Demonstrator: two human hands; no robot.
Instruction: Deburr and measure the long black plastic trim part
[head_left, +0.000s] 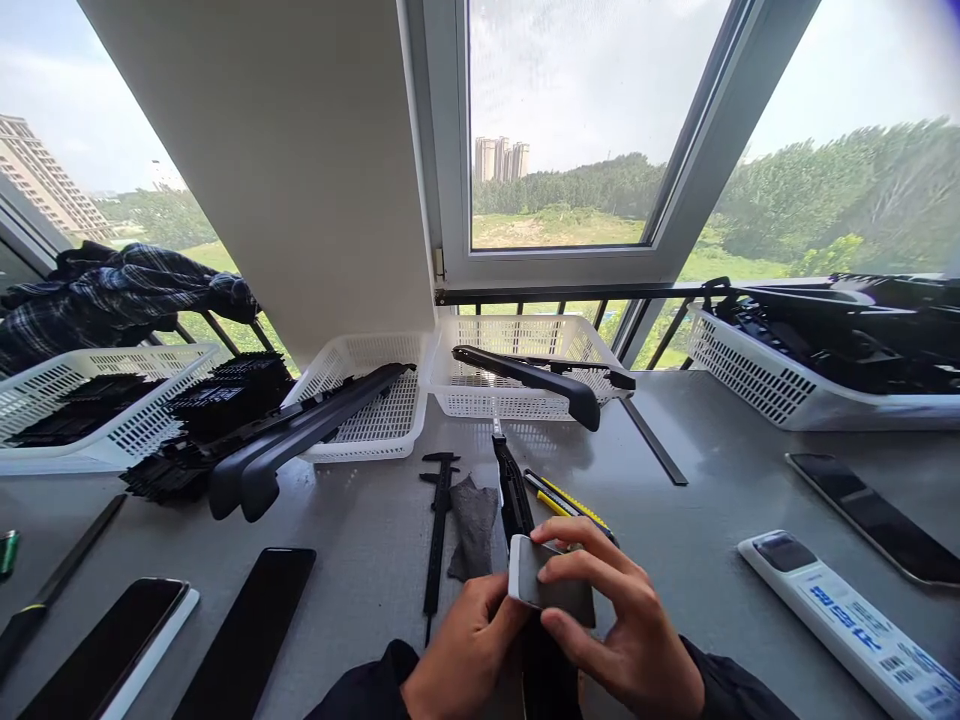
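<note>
My right hand (622,625) grips a grey, flat-faced rectangular block (566,590) with a whitish end, fingers on top and thumb at its near edge. Under the block runs a long black plastic part (513,485), pointing away from me toward the baskets. My left hand (476,645) is closed around this part, its thumb and forefinger close against the white end of the block; its other fingers are partly hidden. Just beyond my hands lie a yellow-and-black utility knife (570,500), a crumpled grey cloth (474,525) and black calipers (438,530).
White baskets (367,450) line the back under the windows; black rails (315,425) rest over the left one's edge. Black parts fill the right basket (795,400). Phones or dark panels (251,620) lie left, a file-like tool (75,560) beyond, a long white package (847,620) right.
</note>
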